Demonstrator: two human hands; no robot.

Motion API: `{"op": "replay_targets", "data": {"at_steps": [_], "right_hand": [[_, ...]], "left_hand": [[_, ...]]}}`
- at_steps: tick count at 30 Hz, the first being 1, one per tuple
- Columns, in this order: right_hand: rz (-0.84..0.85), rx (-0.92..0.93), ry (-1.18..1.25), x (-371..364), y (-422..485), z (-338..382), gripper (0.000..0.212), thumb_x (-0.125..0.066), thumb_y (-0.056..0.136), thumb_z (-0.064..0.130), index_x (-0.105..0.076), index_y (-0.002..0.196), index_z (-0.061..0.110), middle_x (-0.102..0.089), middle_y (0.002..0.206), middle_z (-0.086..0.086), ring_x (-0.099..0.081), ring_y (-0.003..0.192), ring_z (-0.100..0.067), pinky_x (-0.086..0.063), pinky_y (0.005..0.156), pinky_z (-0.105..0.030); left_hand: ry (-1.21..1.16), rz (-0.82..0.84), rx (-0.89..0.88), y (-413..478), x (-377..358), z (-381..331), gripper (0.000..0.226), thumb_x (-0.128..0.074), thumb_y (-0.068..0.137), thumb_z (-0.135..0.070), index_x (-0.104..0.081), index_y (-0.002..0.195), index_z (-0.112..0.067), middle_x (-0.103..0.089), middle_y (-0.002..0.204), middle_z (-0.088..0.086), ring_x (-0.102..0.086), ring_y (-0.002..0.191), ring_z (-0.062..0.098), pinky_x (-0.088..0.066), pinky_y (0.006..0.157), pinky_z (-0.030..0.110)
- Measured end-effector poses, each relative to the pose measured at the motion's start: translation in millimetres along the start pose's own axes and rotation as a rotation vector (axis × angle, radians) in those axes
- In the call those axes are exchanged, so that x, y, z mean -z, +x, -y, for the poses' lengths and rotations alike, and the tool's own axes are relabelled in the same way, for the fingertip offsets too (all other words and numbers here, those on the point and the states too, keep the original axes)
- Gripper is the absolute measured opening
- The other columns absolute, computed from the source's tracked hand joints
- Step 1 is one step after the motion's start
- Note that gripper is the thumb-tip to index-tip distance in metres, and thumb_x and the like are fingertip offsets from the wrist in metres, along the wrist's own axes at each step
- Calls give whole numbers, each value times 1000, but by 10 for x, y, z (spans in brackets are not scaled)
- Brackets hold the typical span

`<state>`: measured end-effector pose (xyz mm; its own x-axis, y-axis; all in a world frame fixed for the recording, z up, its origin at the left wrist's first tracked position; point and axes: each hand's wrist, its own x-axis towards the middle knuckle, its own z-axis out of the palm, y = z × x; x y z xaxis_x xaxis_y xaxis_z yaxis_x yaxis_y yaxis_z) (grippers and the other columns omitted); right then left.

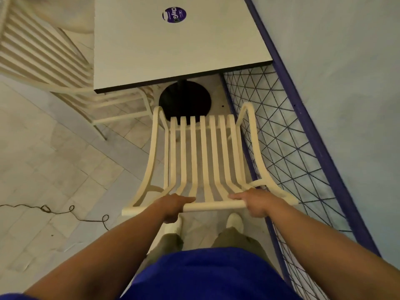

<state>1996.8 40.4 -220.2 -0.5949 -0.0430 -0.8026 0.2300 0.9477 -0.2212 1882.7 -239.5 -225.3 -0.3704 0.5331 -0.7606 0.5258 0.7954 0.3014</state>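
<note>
A cream slatted chair stands in front of me, its seat pointing toward a white square table. My left hand grips the chair's top back rail left of the middle. My right hand grips the same rail further right. Both hands curl round the rail, with bare rail showing between them. The chair's front edge lies near the table's round black base.
A second cream slatted chair stands left of the table. A blue-framed wire mesh railing runs close along the right side of the chair. A thin dark cord lies on the tiled floor at left. A purple round sticker is on the tabletop.
</note>
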Motion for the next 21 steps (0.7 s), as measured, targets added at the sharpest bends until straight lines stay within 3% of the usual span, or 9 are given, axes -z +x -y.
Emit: {"op": "replay_targets", "data": {"at_steps": [5,10,16,21], "right_hand": [[-21,-2,-74,207,-41,-461,87,-56,86,3,-23,140,62,-52,120,-1,-46,84,-15,-40,71,-33],[-33,20,-93,358,-28,-770,86,-57,85,6,-24,140,63,-53,112,2,-48,83,-15,-41,67,-31],[-52,30,-94,380,-17,-873,86,-59,84,7,-24,139,63,-55,117,2,-48,83,-14,-41,66,-31],[-81,41,-106,352,-36,-907,78,-60,82,13,-31,140,56,-57,125,1,-57,97,-19,-51,77,-36]], "left_hand": [[-52,-44,5,188,-29,-448,79,-65,89,-8,-29,150,-43,-53,136,0,-54,117,21,-41,97,35],[-50,-74,38,337,-17,-701,84,-68,87,-5,-29,150,-44,-54,135,2,-55,116,22,-45,101,38],[10,-119,71,330,-6,-824,87,-66,87,-5,-24,151,-45,-51,132,4,-55,114,24,-45,96,36],[-23,-144,63,298,-36,-813,77,-67,86,-23,-29,147,-49,-56,127,-3,-57,106,20,-50,94,38]]}}
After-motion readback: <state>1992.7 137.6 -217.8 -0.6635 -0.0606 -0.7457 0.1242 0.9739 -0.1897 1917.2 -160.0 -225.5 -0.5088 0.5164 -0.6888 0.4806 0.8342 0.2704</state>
